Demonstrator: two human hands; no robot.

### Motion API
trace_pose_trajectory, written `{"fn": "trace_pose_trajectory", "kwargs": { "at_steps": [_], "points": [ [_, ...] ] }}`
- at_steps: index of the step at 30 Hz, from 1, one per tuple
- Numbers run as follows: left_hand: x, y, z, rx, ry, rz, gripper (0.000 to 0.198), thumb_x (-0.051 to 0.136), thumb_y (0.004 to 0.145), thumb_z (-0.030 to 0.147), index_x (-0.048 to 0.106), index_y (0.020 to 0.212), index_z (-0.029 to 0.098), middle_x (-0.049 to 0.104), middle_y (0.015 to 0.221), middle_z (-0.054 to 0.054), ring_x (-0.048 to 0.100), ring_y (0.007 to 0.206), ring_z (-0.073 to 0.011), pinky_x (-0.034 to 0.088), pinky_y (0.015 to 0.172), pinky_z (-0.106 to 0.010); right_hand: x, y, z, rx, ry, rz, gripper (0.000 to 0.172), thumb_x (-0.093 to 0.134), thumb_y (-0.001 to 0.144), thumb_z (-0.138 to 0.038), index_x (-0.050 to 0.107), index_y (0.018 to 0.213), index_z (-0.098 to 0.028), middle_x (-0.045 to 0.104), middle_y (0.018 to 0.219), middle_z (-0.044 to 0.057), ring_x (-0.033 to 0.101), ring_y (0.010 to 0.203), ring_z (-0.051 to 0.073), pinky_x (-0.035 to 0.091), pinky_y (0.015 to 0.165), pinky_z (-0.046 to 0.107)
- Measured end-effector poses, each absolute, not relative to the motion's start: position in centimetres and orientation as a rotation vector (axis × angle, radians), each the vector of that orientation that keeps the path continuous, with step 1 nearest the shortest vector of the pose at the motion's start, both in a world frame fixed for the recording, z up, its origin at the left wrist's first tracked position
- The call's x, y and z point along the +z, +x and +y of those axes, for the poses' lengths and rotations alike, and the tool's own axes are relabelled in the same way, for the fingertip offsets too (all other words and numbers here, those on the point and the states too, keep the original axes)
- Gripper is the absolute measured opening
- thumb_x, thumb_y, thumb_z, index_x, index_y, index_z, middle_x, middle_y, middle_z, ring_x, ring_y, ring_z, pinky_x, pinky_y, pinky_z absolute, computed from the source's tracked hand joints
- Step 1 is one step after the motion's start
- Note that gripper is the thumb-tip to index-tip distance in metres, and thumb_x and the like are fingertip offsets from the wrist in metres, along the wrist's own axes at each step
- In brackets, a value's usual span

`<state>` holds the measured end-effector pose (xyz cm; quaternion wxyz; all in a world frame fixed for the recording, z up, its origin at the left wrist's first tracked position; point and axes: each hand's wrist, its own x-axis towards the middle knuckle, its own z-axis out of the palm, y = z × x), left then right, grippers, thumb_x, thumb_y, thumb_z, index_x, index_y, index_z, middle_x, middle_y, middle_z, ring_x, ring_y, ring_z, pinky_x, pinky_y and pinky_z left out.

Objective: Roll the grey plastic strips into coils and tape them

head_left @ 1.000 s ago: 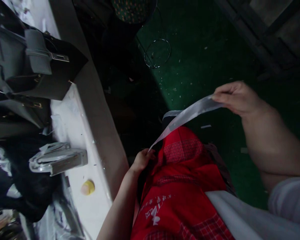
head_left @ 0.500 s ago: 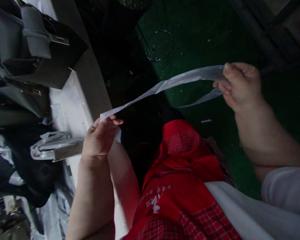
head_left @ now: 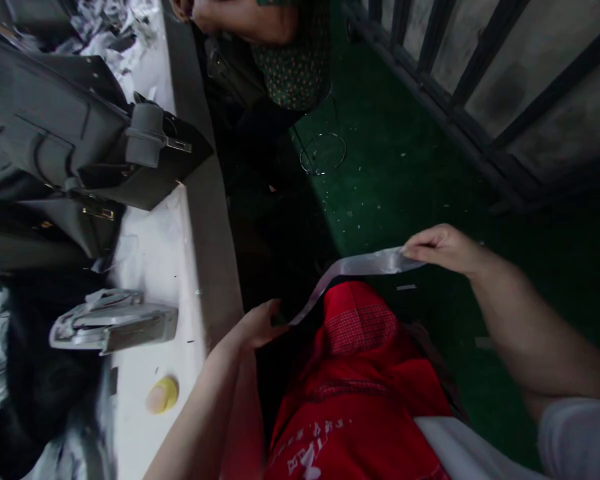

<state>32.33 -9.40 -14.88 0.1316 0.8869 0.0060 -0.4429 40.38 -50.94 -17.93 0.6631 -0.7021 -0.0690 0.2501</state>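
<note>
A long strip of clear plastic film (head_left: 355, 270) stretches between my two hands above my red apron (head_left: 360, 373). My left hand (head_left: 257, 325) pinches its lower end beside the table edge. My right hand (head_left: 443, 248) pinches the upper end out over the green floor. Both hands are closed on the strip, which sags slightly in the middle.
A white table (head_left: 150, 280) on the left carries dark grey handbags (head_left: 75, 140), a wrapped metal tool (head_left: 113, 325) and a small yellow object (head_left: 161, 395). Another person's arms (head_left: 240, 17) show at the top. A wire ring (head_left: 323, 153) lies on the green floor (head_left: 405, 173).
My left hand dropped from over the table edge back down to my lap, and my right hand lowered, so the strip now hangs lower and shorter. The view tilted upward.
</note>
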Motion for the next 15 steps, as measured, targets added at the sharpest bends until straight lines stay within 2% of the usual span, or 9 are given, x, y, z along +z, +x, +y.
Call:
{"fn": "trace_pose_trajectory", "kwargs": {
  "at_steps": [4, 7, 9, 11, 12, 15],
  "points": [
    [-14.3, 33.8, -14.0, -0.8, 2.406, -0.239, 0.074, 0.067, 0.077, 0.041, 0.041, 0.14, 0.01, 0.049, 0.141, -0.016, 0.047, 0.13, -0.025, 0.036, 0.109, -0.035, -15.9, 39.8, -47.8, 0.849, -1.565, -0.424, 0.027, 0.072, 0.076, -0.041, 0.077, 0.087, -0.016, 0.074, 0.077, 0.003, 0.067, 0.069, 0.015, 0.051, 0.063, 0.023],
    [-13.1, 34.7, -17.0, -0.648, 2.209, -0.392, 0.079, 0.075, 0.072, 0.035, 0.041, 0.14, 0.013, 0.047, 0.143, -0.015, 0.045, 0.131, -0.0251, 0.034, 0.11, -0.036, -14.6, 39.6, -45.5, 0.946, -1.519, -0.583, 0.025, 0.071, 0.08, -0.037, 0.077, 0.09, -0.015, 0.075, 0.08, 0.004, 0.068, 0.072, 0.015, 0.051, 0.065, 0.022],
    [-12.4, 34.8, -17.9, -0.749, 2.047, -0.438, 0.065, 0.074, 0.073, 0.035, 0.052, 0.13, 0.014, 0.058, 0.131, -0.012, 0.055, 0.118, -0.0236, 0.042, 0.102, -0.034, -14.0, 39.9, -44.5, 0.934, -1.507, -0.639, 0.024, 0.071, 0.08, -0.035, 0.077, 0.09, -0.015, 0.075, 0.08, 0.004, 0.068, 0.071, 0.015, 0.051, 0.064, 0.021],
    [-12.1, 34.4, -17.9, -0.956, 1.853, -0.418, 0.041, 0.069, 0.078, 0.039, 0.064, 0.11, 0.014, 0.069, 0.104, -0.007, 0.064, 0.095, -0.0191, 0.049, 0.086, -0.029, -13.5, 40.6, -44.0, 0.904, -1.504, -0.644, 0.022, 0.072, 0.079, -0.035, 0.077, 0.089, -0.015, 0.075, 0.079, 0.004, 0.067, 0.07, 0.014, 0.051, 0.062, 0.021],
    [-12.0, 34.0, -17.5, -1.051, 1.75, -0.374, 0.035, 0.067, 0.08, 0.042, 0.066, 0.099, 0.013, 0.07, 0.092, -0.005, 0.065, 0.085, -0.0166, 0.05, 0.079, -0.027, -13.3, 41.1, -43.8, 0.899, -1.504, -0.634, 0.022, 0.071, 0.079, -0.035, 0.077, 0.089, -0.016, 0.074, 0.079, 0.004, 0.067, 0.069, 0.014, 0.051, 0.062, 0.021],
    [-11.6, 32.3, -15.5, -1.162, 1.528, -0.164, 0.04, 0.066, 0.079, 0.052, 0.063, 0.083, 0.012, 0.067, 0.073, -0.002, 0.063, 0.07, -0.0123, 0.05, 0.071, -0.024, -12.9, 42.9, -42.8, 0.943, -1.526, -0.632, 0.024, 0.071, 0.079, -0.038, 0.077, 0.086, -0.015, 0.074, 0.078, 0.004, 0.066, 0.069, 0.015, 0.051, 0.062, 0.022]
  ]
}}
